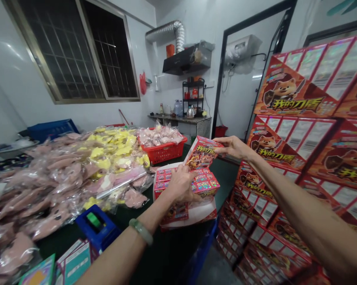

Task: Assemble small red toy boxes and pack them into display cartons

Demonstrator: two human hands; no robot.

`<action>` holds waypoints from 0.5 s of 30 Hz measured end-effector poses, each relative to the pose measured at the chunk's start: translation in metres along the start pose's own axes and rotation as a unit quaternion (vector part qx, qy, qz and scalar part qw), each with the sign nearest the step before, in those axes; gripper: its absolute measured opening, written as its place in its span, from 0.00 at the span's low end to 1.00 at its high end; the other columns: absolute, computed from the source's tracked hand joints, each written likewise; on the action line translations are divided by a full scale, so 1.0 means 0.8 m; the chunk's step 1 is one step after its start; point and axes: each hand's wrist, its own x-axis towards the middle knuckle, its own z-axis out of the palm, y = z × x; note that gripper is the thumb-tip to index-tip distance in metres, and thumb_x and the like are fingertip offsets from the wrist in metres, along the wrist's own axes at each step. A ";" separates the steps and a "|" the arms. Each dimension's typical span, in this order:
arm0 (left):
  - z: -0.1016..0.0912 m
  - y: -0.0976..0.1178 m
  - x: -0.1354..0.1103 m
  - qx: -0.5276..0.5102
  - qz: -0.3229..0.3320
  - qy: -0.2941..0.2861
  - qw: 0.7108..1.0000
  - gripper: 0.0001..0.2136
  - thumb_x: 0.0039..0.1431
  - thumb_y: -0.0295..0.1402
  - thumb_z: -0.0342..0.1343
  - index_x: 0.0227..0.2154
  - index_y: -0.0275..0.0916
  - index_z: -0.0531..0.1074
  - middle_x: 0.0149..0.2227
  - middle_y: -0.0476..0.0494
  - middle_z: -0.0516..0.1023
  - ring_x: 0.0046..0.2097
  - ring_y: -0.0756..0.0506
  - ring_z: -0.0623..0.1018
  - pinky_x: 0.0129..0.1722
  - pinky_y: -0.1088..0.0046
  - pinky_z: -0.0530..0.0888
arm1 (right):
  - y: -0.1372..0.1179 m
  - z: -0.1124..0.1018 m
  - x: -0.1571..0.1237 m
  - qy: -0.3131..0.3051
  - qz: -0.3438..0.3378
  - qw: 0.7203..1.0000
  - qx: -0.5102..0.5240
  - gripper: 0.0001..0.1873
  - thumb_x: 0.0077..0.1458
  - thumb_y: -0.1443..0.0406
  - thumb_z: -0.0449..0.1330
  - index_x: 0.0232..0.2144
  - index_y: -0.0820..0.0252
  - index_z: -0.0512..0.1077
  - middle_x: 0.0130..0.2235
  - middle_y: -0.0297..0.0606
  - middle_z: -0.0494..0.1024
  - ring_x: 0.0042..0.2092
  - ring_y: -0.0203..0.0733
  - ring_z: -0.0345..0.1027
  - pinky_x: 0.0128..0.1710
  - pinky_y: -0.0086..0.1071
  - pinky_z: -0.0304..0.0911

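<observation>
A red printed display box (pixel 208 211) stands at the table edge, packed with small colourful cartons (pixel 206 180) in rows. My left hand (pixel 181 184), a pale bangle on its wrist, lies across these cartons with thumb and fingers apart. Behind them rises the box lid (pixel 200 154), a printed panel with cartoon figures and yellow lettering. My right hand (pixel 230 146) pinches that lid by its upper right side. White inner card shows at the front and left of the box. My left palm hides part of the cartons.
Bagged pink and yellow pieces (pixel 113 150) pile over the left of the table. Behind the box is a red basket (pixel 163 152) of more bags. A blue tape dispenser (pixel 98 227) and cards (pixel 75 263) lie near left. Stacked display boxes (pixel 288 146) rise on the right.
</observation>
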 end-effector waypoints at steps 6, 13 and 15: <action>0.005 0.007 -0.002 -0.002 -0.038 0.022 0.999 0.35 0.33 0.58 0.61 0.44 0.41 0.71 0.45 0.35 0.68 0.46 0.34 0.66 0.42 0.55 0.66 | -0.008 0.030 0.024 -0.073 -0.024 0.992 -0.099 0.15 0.38 0.61 0.65 0.32 0.61 0.78 0.22 0.29 0.75 0.21 0.32 0.62 0.19 0.25 0.59; 0.003 0.011 -0.001 -0.008 -0.100 0.094 0.991 0.43 0.34 0.50 0.66 0.53 0.37 0.58 0.52 0.33 0.62 0.51 0.37 0.64 0.47 0.59 0.66 | -0.012 0.063 0.028 -0.091 -0.057 0.957 -0.271 0.14 0.54 0.58 0.56 0.38 0.60 0.75 0.52 0.43 0.71 0.52 0.49 0.63 0.52 0.41 0.57; 0.000 0.013 -0.002 0.007 -0.115 0.108 0.987 0.46 0.34 0.48 0.66 0.56 0.35 0.54 0.57 0.28 0.57 0.57 0.32 0.59 0.51 0.52 0.61 | -0.014 0.072 0.022 -0.078 -0.046 0.944 -0.317 0.18 0.57 0.56 0.53 0.44 0.60 0.71 0.58 0.47 0.62 0.58 0.54 0.56 0.54 0.47 0.52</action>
